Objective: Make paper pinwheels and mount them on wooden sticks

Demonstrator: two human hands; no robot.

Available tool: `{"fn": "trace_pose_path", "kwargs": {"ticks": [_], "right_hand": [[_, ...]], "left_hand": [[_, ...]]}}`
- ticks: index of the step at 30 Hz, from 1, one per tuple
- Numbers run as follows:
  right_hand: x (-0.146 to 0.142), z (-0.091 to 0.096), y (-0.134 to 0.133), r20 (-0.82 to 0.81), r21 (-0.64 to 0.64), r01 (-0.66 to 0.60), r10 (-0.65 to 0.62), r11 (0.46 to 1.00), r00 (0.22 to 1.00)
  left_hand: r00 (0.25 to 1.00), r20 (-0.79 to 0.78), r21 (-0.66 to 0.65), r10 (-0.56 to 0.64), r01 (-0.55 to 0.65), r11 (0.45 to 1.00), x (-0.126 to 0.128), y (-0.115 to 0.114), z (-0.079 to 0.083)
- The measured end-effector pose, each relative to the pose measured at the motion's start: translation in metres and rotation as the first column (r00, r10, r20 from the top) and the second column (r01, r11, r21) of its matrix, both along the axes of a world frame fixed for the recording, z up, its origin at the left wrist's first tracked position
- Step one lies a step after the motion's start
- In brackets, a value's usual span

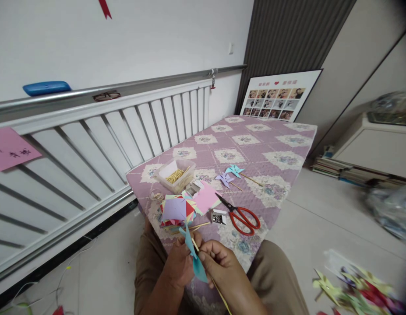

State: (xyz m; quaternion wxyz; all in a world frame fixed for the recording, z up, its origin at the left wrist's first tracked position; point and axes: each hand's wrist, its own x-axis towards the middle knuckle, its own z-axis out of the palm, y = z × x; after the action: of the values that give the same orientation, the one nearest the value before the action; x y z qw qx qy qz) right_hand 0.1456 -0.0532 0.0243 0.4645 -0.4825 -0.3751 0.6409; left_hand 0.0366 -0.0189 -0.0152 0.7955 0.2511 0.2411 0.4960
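At the far left of my view a pink sheet (12, 149) is cut off by the edge, and I can only partly make out its writing. Next come a blue case (47, 88) and glasses (106, 96) above the radiator (100, 148). On the surface (252, 151), a plastic box (168, 168) holds loose thin sticks (176, 176), and overlapping coloured sheets (174, 210) hide one another. Nearer me, my left hand (179, 258) has its fingers pinched on the folded blue paper (199, 269), which covers some of the fingertips. My right hand (225, 267), just beside it, has thumb and forefinger drawn narrow around a pale stick (195, 244); the palm hides the stick's middle, and I cannot tell whether it touches the paper. Beyond lie a small box of metal bits (218, 217), two pinwheels (234, 170) and red-handled scissors (234, 210). Far right, a blurred pinwheel pile (363, 286) lies on the floor.
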Motion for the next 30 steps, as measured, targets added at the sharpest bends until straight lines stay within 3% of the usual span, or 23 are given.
{"fn": "trace_pose_path", "kwargs": {"ticks": [10, 18, 24, 30], "right_hand": [[-0.0007, 0.0000, -0.0024, 0.027, 0.035, 0.008, -0.009, 0.999, 1.000], [0.0017, 0.0000, -0.0034, 0.117, 0.187, 0.017, -0.040, 0.982, 0.992], [0.0030, 0.0025, -0.0025, 0.232, 0.244, 0.008, -0.067, 0.970, 0.970], [0.0040, 0.0020, -0.0028, 0.238, 0.248, -0.010, -0.051, 0.969, 0.970]], "left_hand": [[0.990, 0.137, 0.043, -0.035, 0.030, 0.999, 0.0004, 0.0011, 0.0032], [0.995, 0.095, 0.031, -0.014, 0.011, 0.999, 0.0033, 0.0007, 0.0061], [0.996, 0.092, 0.020, -0.017, 0.015, 1.000, 0.0030, -0.0006, 0.0062], [0.998, 0.056, 0.007, 0.024, -0.025, 1.000, 0.0055, -0.0021, 0.0061]]}}
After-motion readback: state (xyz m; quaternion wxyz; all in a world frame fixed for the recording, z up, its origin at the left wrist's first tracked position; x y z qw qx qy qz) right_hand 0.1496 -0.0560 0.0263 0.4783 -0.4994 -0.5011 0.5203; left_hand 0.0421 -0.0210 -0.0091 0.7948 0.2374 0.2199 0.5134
